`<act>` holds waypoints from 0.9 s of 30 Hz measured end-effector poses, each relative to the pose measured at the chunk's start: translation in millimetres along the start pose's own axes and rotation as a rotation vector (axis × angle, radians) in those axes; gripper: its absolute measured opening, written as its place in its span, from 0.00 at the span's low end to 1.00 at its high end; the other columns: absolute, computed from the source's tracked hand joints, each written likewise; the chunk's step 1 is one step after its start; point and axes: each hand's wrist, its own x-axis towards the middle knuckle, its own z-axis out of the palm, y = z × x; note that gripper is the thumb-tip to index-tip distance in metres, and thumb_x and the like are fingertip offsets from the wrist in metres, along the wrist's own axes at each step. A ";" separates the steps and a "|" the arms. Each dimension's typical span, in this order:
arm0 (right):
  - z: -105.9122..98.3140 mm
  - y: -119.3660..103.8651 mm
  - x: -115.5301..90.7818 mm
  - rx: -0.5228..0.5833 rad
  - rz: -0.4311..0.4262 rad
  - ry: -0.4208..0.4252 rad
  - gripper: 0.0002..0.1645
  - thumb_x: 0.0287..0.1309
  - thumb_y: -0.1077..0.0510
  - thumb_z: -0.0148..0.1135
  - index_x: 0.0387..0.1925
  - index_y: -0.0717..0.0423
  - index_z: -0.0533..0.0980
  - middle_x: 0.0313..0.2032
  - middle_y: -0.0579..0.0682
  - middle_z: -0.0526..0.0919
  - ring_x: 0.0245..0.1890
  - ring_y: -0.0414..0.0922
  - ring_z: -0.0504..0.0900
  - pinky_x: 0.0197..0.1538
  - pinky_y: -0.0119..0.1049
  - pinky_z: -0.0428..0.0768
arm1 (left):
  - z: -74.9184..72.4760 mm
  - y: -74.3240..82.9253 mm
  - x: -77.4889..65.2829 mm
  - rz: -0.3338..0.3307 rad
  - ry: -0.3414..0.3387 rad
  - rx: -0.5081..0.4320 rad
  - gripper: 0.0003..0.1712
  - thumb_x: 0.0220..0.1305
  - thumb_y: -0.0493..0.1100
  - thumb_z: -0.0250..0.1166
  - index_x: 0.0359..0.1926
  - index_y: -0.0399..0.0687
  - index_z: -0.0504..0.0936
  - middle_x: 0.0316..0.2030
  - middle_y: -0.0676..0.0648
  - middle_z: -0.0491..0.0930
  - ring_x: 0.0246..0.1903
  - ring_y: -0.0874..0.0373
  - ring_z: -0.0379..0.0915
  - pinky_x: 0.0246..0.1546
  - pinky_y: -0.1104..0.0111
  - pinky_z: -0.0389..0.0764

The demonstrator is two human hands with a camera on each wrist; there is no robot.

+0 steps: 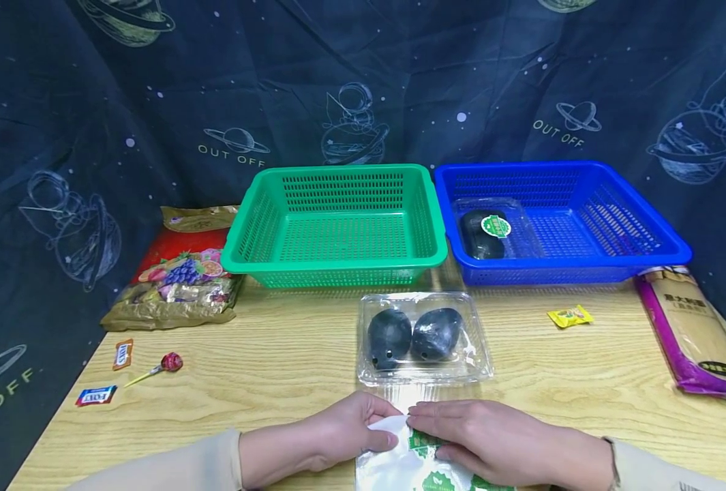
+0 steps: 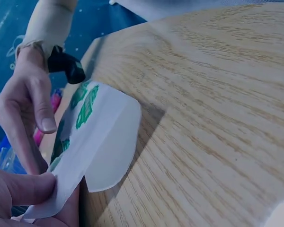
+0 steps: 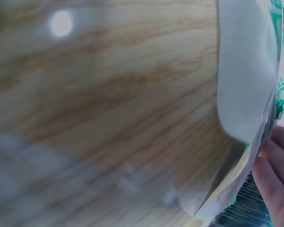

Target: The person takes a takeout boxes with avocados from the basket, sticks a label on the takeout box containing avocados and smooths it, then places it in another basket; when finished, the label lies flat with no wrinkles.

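My left hand point(image 1: 350, 429) pinches the edge of a white sticker sheet point(image 1: 382, 470) between thumb and fingers, at the front of the table. Green labels point(image 1: 438, 481) are printed on the sheet, and its lower part bends away from the tabletop in the left wrist view. My right hand point(image 1: 485, 433) lies over the sheet's right side, straight fingertips touching its top edge beside my left fingers. Its thumb stands apart from those fingertips, seen in the left wrist view. Just beyond both hands, a clear plastic clamshell box point(image 1: 473, 372) holds two dark, oval fruits point(image 1: 390, 337).
Behind stand a green basket point(image 1: 332, 262) and a blue basket point(image 1: 571, 262) holding a labelled clamshell box point(image 1: 525, 228). A candy bag point(image 1: 181, 273), small wrapped candies point(image 1: 123, 354) and a lollipop point(image 1: 171, 362) lie left. A yellow candy point(image 1: 570, 316) and purple-edged packet point(image 1: 697, 327) lie right.
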 end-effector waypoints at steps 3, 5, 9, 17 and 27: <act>1.4 0.6 0.9 -0.010 -0.013 0.022 0.25 0.68 0.58 0.53 0.64 0.55 0.69 0.62 0.48 0.74 0.61 0.41 0.72 0.55 0.37 0.76 | -0.1 -1.6 1.5 -0.007 -0.009 -0.026 0.11 0.57 0.25 0.61 0.42 0.32 0.81 0.33 0.42 0.84 0.29 0.62 0.78 0.35 0.70 0.80; 2.1 1.2 1.3 -0.016 -0.022 0.036 0.25 0.67 0.58 0.54 0.64 0.55 0.69 0.61 0.48 0.74 0.61 0.40 0.72 0.55 0.36 0.76 | -1.1 -2.7 2.4 -0.011 -0.044 -0.078 0.13 0.58 0.25 0.59 0.45 0.31 0.80 0.36 0.39 0.84 0.31 0.60 0.80 0.37 0.69 0.81; 3.6 3.0 2.5 -0.033 -0.059 0.081 0.25 0.65 0.60 0.57 0.63 0.54 0.70 0.60 0.47 0.75 0.60 0.40 0.73 0.55 0.33 0.75 | -4.0 -4.2 3.7 -0.033 -0.139 -0.221 0.18 0.61 0.25 0.56 0.53 0.29 0.77 0.45 0.35 0.82 0.40 0.54 0.81 0.43 0.64 0.81; 4.3 6.4 8.5 -0.073 -0.159 0.250 0.19 0.59 0.62 0.63 0.53 0.53 0.78 0.51 0.44 0.82 0.53 0.38 0.79 0.52 0.29 0.76 | -5.2 -4.6 6.6 -0.081 -0.194 -0.326 0.22 0.64 0.26 0.51 0.60 0.31 0.71 0.51 0.34 0.78 0.49 0.46 0.78 0.46 0.59 0.79; 5.3 8.1 16.5 -0.082 -0.159 0.341 0.13 0.49 0.63 0.71 0.38 0.47 0.83 0.38 0.38 0.78 0.37 0.32 0.77 0.44 0.22 0.75 | -4.4 -4.9 9.4 -0.094 -0.184 -0.317 0.22 0.63 0.25 0.51 0.58 0.30 0.73 0.49 0.35 0.80 0.48 0.48 0.79 0.45 0.60 0.80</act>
